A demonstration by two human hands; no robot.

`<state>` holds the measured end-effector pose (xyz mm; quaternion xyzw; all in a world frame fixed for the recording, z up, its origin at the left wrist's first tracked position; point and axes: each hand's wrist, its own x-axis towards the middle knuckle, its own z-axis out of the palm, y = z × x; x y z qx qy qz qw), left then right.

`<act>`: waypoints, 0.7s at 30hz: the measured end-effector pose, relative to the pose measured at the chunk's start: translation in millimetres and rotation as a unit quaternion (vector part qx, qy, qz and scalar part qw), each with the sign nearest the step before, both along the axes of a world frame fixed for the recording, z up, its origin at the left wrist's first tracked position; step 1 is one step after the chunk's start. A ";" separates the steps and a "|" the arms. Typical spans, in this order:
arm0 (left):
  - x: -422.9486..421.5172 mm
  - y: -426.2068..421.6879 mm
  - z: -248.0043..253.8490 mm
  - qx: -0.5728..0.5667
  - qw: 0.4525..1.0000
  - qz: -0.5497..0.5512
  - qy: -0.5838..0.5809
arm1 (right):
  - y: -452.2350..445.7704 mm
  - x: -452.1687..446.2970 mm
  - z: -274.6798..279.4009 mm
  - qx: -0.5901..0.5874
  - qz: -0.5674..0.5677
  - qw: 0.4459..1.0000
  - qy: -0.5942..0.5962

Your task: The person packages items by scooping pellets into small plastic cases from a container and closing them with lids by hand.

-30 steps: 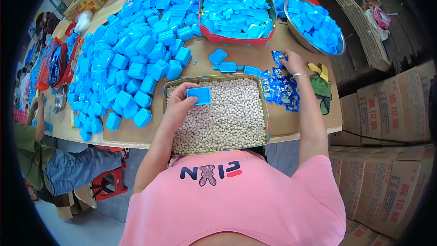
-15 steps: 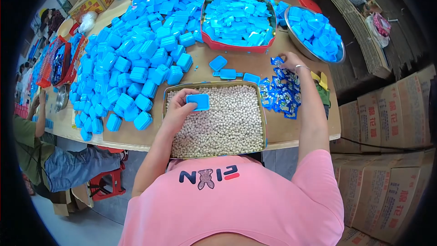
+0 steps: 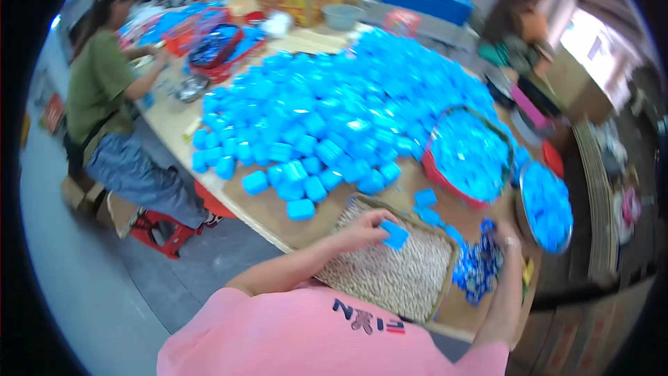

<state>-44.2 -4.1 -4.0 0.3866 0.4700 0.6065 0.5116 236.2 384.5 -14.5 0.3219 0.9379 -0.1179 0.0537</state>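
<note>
Above a tray of small pale beads [image 3: 407,275], my left hand [image 3: 365,231] is closed on a small blue plastic case [image 3: 394,235]. My right hand [image 3: 502,235] is at the upper edge of a pile of shiny dark-blue packets [image 3: 480,264], right of the tray. Its fingers are blurred, and whether they hold a packet cannot be made out. Several blue pieces [image 3: 426,198] lie just beyond the tray.
A large heap of blue cases [image 3: 313,118] covers the table's middle. A red-rimmed basin [image 3: 452,186] and a metal bowl [image 3: 569,237] hold more blue pieces. A co-worker [image 3: 104,90] sits at the left, near a red stool [image 3: 156,233]. Cardboard boxes [image 3: 570,334] stand lower right.
The view has swung left and up and is blurred, so the co-worker and the table's far side show more. My left hand keeps the blue case; my right hand stays by the packets.
</note>
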 end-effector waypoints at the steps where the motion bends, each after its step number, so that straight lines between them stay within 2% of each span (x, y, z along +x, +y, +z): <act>1: 0.1 0.0 -0.7 0.007 1.000 -0.006 -0.001 | -13.1 -1.5 11.6 0.055 -0.013 0.998 -0.022; 2: 0.6 -1.1 1.1 0.017 1.000 0.019 0.003 | -21.0 -1.3 14.6 0.109 -0.032 0.993 -0.044; 4: 1.4 -1.7 7.0 -0.007 1.000 -0.009 -0.016 | -25.6 -1.0 1.5 0.152 -0.035 0.986 0.053; 5: 1.2 0.6 7.5 -0.003 1.000 0.003 -0.015 | -24.2 -0.1 -12.6 0.154 -0.023 0.986 0.056; 7: 3.1 1.6 6.8 -0.023 0.998 -0.012 -0.063 | -31.6 -6.7 -40.5 0.147 -0.078 0.985 0.038; 8: 2.5 2.2 5.8 -0.041 0.997 -0.011 -0.065 | -22.3 -5.9 -43.9 0.131 -0.102 0.986 -0.032; 10: 3.5 -0.7 9.2 -0.050 0.991 -0.005 -0.126 | -60.6 -18.6 5.1 0.130 -0.068 0.989 -0.034; 11: 2.7 -3.8 10.2 -0.024 0.992 -0.024 -0.126 | -58.2 -15.9 -0.1 0.161 -0.051 0.986 0.009; 12: 2.0 -3.0 8.5 0.001 0.990 -0.047 -0.131 | -57.5 -15.1 -5.2 0.150 -0.017 0.975 0.162; 13: 2.7 -0.5 0.2 0.025 0.993 -0.050 -0.107 | -86.8 -27.7 22.3 0.048 -0.012 0.961 0.271; 14: 1.7 3.5 -8.5 0.055 0.994 -0.053 -0.080 | -127.5 -45.9 61.8 -0.054 -0.027 0.949 0.310; 15: 0.6 5.1 -8.9 0.043 0.995 -0.056 -0.077 | -157.6 -60.3 83.2 -0.170 -0.014 0.908 0.382; 17: 3.4 4.7 -3.6 0.028 0.993 -0.075 -0.081 | -207.4 -76.6 109.6 -0.298 -0.003 0.876 0.380; 19: 4.9 3.5 1.5 -0.002 0.999 -0.044 0.001 | -232.0 -90.4 110.6 -0.244 0.078 0.923 0.289; 21: 8.2 1.3 7.5 -0.006 0.999 -0.037 0.011 | -249.1 -102.5 102.3 -0.088 0.187 0.936 0.284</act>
